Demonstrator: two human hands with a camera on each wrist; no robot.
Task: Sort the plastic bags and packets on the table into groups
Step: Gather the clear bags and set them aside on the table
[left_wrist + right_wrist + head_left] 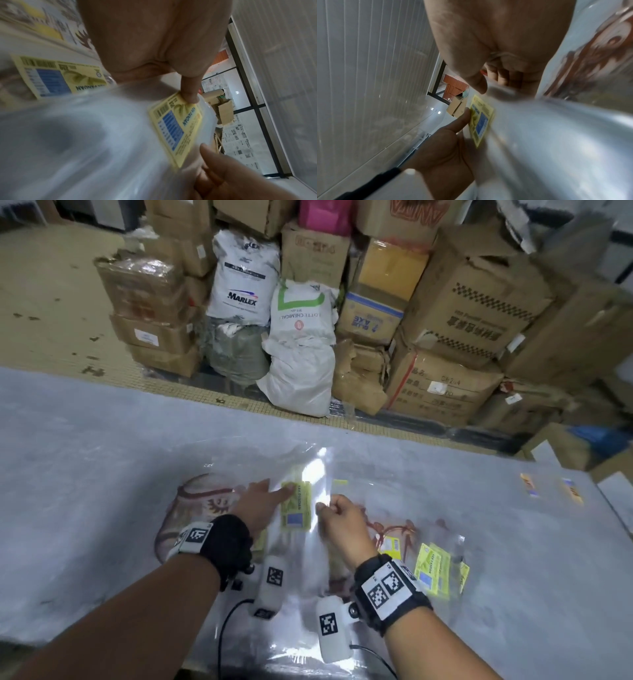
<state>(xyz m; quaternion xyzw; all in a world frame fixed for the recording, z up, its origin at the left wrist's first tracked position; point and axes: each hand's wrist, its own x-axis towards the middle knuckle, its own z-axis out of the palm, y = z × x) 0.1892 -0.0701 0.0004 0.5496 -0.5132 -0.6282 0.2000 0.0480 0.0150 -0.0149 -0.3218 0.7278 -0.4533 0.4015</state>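
Both forearms are reaching in from the near edge of the grey table (85,440), each wearing a black wrist strap carrying a white camera pod, and between them a clear plastic bag with a yellow-and-blue printed label (296,506) is lying flat among other overlapping clear bags. Going from left to right, a clear packet printed with a red-brown scroll pattern (191,501) is sitting furthest left, partly under the left hand (258,505), which is lying with fingers straight and spread, its index fingertip pressing on the top corner of the yellow label (176,127) and gripping nothing. Just to the right, the right hand (337,517) is curling its fingers and thumb (477,83) into a pinch on the bag's clear right edge. Further right, a second group of yellow-labelled clear bags (433,570) is lying near the right wrist. That label's long axis is running away from the person, so the bag is sitting directly between both hands, with the right hand being nearer to the matching pile, which I judge the likelier destination.
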